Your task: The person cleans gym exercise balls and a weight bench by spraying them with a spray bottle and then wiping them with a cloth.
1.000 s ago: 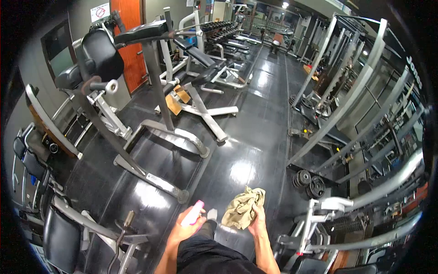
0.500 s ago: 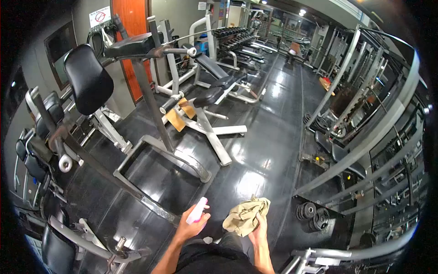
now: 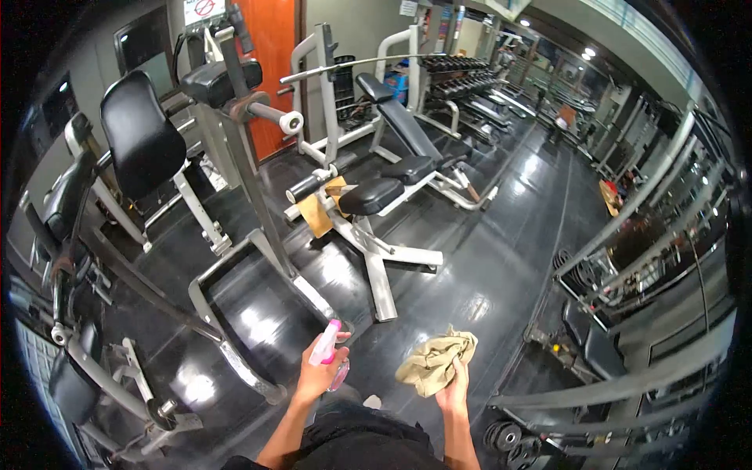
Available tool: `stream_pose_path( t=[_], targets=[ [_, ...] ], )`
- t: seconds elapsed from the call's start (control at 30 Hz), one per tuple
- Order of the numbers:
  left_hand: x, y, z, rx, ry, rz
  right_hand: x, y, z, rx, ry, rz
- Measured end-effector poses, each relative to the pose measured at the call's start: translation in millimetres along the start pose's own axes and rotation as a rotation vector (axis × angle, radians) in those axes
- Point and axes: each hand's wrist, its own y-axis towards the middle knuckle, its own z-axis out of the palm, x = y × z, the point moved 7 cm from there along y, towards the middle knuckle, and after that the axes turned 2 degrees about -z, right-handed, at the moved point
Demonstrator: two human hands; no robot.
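Note:
My left hand (image 3: pixel 315 374) is wrapped round a spray bottle (image 3: pixel 327 345) with a pink and white head; part of its clear pink body shows below the fingers. A crumpled khaki cloth (image 3: pixel 435 362) is bunched in my right hand (image 3: pixel 454 385), with the thumb over its edge. Both hands are in front of my body, above the dark floor and apart from the machines. Nearest ahead of the left hand is the grey base frame (image 3: pixel 309 298) of a gym machine.
An incline bench (image 3: pixel 407 129) with black pads stands ahead, its white legs (image 3: pixel 381 282) reaching towards me. A padded machine seat (image 3: pixel 141 133) is at the left. Dumbbell racks (image 3: pixel 462 82) stand farther back. Metal frames and weight plates (image 3: pixel 505 435) line the right side.
The view has shifted closer to the incline bench and turned left. The spray bottle now shows more of its head and body; both hands keep their holds.

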Motion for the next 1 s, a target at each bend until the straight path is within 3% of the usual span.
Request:
stream_pose_path(
  t=[0.23,0.27,0.6,0.67,0.73,0.87,1.0],
  targets=[
    [27,60,42,-0.232,-0.377,0.063,14,117,33,0.249,-0.175,0.117],
    [34,70,48,-0.261,-0.449,0.056,14,130,38,0.195,-0.183,0.127],
    [69,205,89,-0.430,-0.257,-0.182,20,280,28,0.219,-0.246,0.200],
    [67,232,93,-0.516,-0.268,-0.126,37,309,33,0.265,-0.336,0.194],
    [69,251,100,-0.500,-0.212,-0.159,50,345,27,0.171,-0.417,0.157],
    [59,289,101,-0.545,-0.149,-0.098,57,410,52,0.214,-0.264,0.170],
    [51,309,109,-0.566,0.010,-0.050,42,466,72,0.216,-0.313,0.233]
  ],
)
